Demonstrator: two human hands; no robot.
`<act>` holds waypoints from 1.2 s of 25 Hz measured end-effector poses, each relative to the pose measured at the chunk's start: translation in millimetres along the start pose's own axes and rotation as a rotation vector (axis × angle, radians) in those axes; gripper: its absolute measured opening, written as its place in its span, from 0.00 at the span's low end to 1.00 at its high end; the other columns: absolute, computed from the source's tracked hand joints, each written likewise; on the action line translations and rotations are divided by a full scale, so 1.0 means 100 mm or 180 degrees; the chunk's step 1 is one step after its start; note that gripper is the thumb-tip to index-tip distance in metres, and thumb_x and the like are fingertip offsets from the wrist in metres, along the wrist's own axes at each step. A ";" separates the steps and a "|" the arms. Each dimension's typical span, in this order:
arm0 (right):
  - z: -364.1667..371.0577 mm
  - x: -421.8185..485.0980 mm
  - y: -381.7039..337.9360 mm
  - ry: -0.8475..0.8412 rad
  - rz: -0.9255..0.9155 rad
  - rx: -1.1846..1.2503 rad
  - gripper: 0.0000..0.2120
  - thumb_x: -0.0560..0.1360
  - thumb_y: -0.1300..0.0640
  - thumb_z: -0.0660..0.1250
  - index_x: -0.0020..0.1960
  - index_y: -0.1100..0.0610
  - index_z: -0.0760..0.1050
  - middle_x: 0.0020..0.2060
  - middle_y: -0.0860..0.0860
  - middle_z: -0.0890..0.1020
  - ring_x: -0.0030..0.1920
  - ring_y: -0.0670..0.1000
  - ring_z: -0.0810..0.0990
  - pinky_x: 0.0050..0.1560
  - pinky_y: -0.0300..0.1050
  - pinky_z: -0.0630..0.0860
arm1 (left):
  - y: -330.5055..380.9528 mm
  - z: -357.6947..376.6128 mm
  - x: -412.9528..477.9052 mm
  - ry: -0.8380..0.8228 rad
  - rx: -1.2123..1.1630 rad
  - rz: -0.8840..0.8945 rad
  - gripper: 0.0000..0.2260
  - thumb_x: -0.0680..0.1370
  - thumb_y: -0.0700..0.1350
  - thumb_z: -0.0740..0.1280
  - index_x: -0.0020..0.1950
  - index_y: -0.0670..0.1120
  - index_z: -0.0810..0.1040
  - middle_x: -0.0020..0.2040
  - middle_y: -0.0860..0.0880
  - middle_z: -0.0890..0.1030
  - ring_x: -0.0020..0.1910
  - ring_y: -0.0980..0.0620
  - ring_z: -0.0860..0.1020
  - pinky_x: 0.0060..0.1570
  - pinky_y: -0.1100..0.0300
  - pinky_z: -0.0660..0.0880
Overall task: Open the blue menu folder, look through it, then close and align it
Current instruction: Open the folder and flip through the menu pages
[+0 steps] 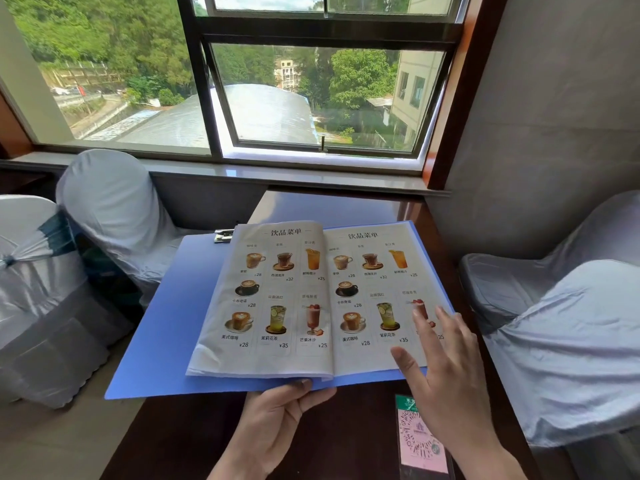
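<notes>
The blue menu folder lies open above the dark table, its left cover hanging past the table's left edge. Two white drink-menu pages with cup and glass pictures face up. My left hand holds the folder's near edge from below at the spine, thumb on top of the page edge. My right hand hovers over the right page's lower corner with fingers spread and straight; whether the fingertips touch the paper I cannot tell. A metal clip shows at the folder's top.
The dark wooden table runs to a window sill. A pink QR-code card lies on the table near my right wrist. White-covered chairs stand at the left and right.
</notes>
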State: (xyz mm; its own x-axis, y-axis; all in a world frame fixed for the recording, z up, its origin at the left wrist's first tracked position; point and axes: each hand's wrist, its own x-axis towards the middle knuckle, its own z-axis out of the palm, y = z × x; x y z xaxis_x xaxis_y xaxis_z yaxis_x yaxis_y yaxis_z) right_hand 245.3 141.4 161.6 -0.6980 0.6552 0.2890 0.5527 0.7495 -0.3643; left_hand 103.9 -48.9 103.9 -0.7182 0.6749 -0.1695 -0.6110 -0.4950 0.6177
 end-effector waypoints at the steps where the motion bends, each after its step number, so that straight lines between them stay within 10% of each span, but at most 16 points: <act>1: 0.01 -0.01 0.02 -0.0043 0.0007 -0.0125 0.39 0.74 0.28 0.43 0.79 0.47 0.59 0.78 0.56 0.63 0.79 0.59 0.54 0.76 0.65 0.57 | 0.01 0.00 0.01 -0.0004 -0.0014 0.0026 0.29 0.70 0.23 0.65 0.66 0.47 0.76 0.63 0.38 0.81 0.59 0.35 0.81 0.44 0.39 0.83; 7: 0.02 0.03 0.03 -0.0258 0.0100 -0.0343 0.42 0.74 0.27 0.36 0.76 0.47 0.64 0.78 0.53 0.63 0.80 0.56 0.50 0.78 0.57 0.47 | 0.05 -0.01 0.03 -0.0047 0.0001 0.0019 0.29 0.69 0.23 0.66 0.64 0.48 0.78 0.64 0.37 0.81 0.59 0.35 0.81 0.43 0.40 0.83; 14: 0.01 0.40 0.21 -0.0252 0.0558 0.0829 0.25 0.79 0.43 0.61 0.72 0.52 0.67 0.67 0.53 0.77 0.58 0.53 0.78 0.50 0.50 0.79 | 0.16 -0.17 0.01 -0.0079 0.0141 -0.0096 0.27 0.69 0.23 0.65 0.61 0.47 0.80 0.61 0.37 0.82 0.58 0.34 0.82 0.42 0.40 0.83; 19: 0.19 0.83 0.34 -0.0439 0.1241 0.1790 0.20 0.82 0.50 0.62 0.71 0.57 0.72 0.64 0.54 0.81 0.60 0.55 0.81 0.57 0.56 0.79 | 0.29 -0.36 0.04 -0.0094 0.0304 -0.0150 0.27 0.69 0.23 0.65 0.59 0.49 0.82 0.62 0.37 0.82 0.59 0.34 0.81 0.43 0.39 0.83; 23: 0.38 0.98 0.36 -0.0438 0.1732 0.2604 0.15 0.82 0.52 0.61 0.45 0.57 0.84 0.37 0.53 0.88 0.40 0.56 0.87 0.43 0.59 0.85 | 0.37 -0.49 0.05 -0.0066 0.0453 -0.0207 0.30 0.68 0.22 0.66 0.62 0.50 0.79 0.63 0.36 0.81 0.59 0.32 0.80 0.44 0.37 0.82; 30: 0.64 1.04 0.44 -0.0449 0.2406 0.3551 0.10 0.81 0.54 0.64 0.54 0.57 0.82 0.43 0.56 0.87 0.40 0.55 0.86 0.34 0.49 0.81 | 0.44 -0.58 0.05 0.0059 0.0840 -0.0387 0.22 0.69 0.22 0.66 0.58 0.40 0.81 0.61 0.33 0.81 0.58 0.30 0.80 0.43 0.38 0.83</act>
State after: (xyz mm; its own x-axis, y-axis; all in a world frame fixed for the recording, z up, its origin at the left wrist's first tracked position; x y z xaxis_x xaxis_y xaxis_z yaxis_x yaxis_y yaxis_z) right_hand 167.6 236.6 118.5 -0.4681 0.8035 -0.3678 0.2052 -0.3060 -0.9297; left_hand 53.9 -99.2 86.2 -0.6523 0.7093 -0.2671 -0.5871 -0.2500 0.7699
